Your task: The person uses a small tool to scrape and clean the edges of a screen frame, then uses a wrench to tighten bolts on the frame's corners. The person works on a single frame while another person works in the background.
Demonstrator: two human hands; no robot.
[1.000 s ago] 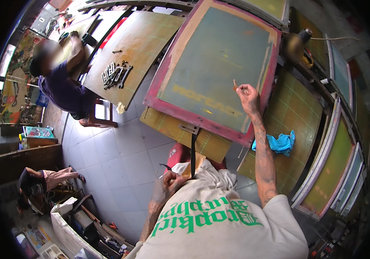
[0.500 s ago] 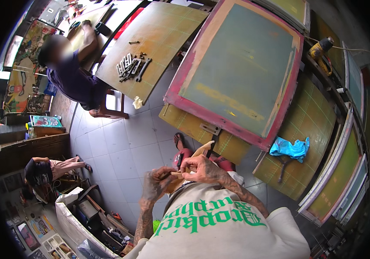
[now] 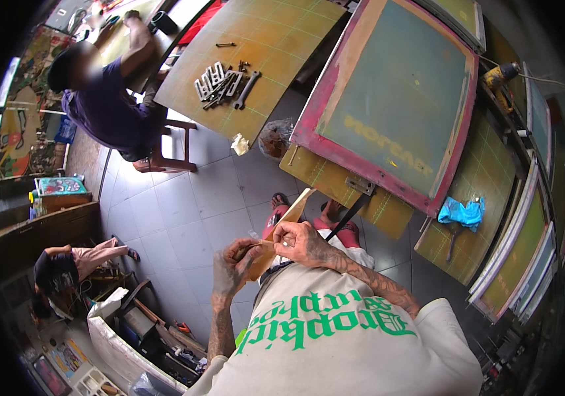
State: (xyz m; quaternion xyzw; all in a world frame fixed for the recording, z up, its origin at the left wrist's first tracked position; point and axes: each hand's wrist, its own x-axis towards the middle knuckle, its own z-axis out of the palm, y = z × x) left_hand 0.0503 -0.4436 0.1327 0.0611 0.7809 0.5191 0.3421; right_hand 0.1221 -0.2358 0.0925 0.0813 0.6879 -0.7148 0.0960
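In front of my waist both hands pinch a tan, tape-like strip (image 3: 293, 211), which may be paper or tape. My left hand (image 3: 233, 265) has thumb and fingertips closed on its near side. Right beside it, my right hand (image 3: 305, 244) is closed on the same piece, fingers curled, with a small pale bit showing at the fingertips. One length of the strip sticks up beyond my right hand, and a wider tan part hangs below my hands. The exact grip point is partly hidden by the fingers.
Ahead stands a screen-printing frame (image 3: 398, 86) with a pink border over a yellowish board. Left of it, a table (image 3: 269, 39) carries a wrench (image 3: 247, 90) and metal clamps. A blue cloth (image 3: 462, 213) lies at right. A co-worker (image 3: 114, 109) sits at far left.
The view has shifted, moving tables and frame rightward in the picture. My hands stay together on the strip, and its upper length stands straighter. A clear plastic bag now shows between table and frame.
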